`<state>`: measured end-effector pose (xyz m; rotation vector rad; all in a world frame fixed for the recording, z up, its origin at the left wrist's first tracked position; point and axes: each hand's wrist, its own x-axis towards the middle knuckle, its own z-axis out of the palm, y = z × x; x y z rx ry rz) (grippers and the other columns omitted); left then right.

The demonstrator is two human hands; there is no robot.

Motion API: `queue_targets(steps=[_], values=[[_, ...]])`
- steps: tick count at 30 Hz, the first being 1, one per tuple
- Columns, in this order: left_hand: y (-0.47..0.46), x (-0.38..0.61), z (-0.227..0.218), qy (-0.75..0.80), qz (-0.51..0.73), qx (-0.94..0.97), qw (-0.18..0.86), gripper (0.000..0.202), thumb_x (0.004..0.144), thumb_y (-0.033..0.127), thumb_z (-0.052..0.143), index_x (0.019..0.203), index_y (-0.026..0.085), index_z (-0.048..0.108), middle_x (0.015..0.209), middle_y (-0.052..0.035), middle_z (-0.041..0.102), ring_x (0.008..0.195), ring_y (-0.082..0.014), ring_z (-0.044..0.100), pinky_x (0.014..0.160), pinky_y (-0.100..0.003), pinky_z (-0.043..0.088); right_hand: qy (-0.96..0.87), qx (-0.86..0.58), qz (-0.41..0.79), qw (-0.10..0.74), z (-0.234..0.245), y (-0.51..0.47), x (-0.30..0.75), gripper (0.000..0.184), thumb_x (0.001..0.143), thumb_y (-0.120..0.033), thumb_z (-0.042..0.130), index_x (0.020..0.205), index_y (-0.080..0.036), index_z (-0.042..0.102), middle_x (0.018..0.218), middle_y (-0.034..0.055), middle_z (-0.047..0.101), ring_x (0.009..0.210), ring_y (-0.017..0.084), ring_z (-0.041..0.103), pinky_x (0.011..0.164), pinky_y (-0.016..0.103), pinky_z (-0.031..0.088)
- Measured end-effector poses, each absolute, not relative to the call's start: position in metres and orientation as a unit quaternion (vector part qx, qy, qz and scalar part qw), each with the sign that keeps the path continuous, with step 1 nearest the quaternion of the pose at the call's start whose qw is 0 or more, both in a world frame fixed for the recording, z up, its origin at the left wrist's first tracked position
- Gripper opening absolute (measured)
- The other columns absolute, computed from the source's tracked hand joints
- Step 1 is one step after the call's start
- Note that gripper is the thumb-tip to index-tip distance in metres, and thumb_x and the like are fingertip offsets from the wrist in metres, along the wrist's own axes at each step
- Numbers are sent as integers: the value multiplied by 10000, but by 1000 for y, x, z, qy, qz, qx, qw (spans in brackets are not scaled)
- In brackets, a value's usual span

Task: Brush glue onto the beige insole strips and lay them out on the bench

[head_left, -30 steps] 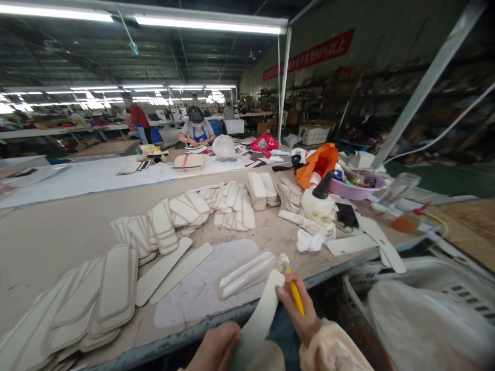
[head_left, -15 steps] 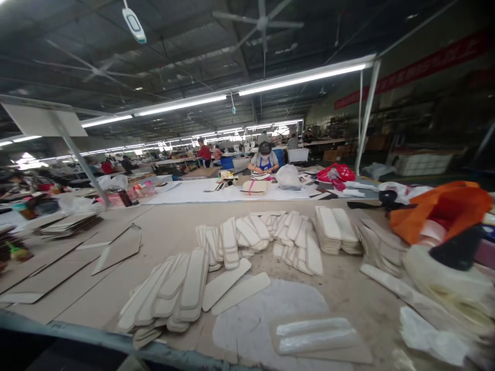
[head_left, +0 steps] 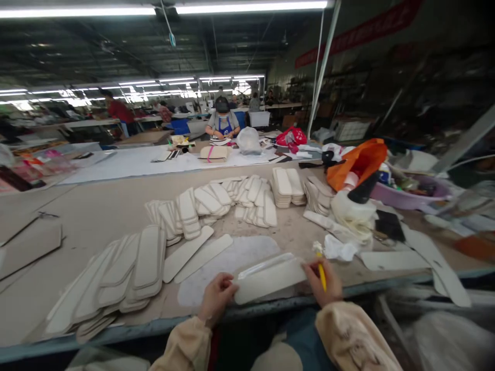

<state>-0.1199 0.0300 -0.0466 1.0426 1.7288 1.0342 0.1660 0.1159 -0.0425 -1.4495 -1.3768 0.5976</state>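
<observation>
Close in at twelve o'clock, my left grip (head_left: pixel 217 298) and right grip (head_left: pixel 325 284) pinch the ends of a pale strip (head_left: pixel 268 281), the right also clasping a yellow stick (head_left: pixel 322 277); piled strips (head_left: pixel 147 257) on the worktop (head_left: pixel 96 216) at ten, orange bag (head_left: pixel 358 164) beyond at one.

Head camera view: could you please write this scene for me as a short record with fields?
left hand: at the left end of a pale strip
right hand: holds a yellow stick, whitish clump at its tip; fingertips at the strip's other end
table, left and middle: overlapping piles of similar strips
table, right: orange bag, purple basin
beyond the table: person in blue apron
</observation>
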Motion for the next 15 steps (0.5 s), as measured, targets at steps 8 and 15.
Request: queue_targets(steps=[8,15], values=[[62,-125,-54,761,301,492,298,168,752,287,567,887,188,550,643,45,593,601,-114,548,612,-235,401,-598,-624,211,455,-64,152,159,475,741,-669,512,840,-205,527,721,38,656,649,198,629,630,308,484],[70,-127,-52,769,256,513,282,144,733,260,594,854,191,554,631,46,611,624,-131,575,634,-249,380,-623,-628,193,424,-76,163,158,444,766,-639,493,861,-207,533,751,59,678,680,229,643,617,326,471]])
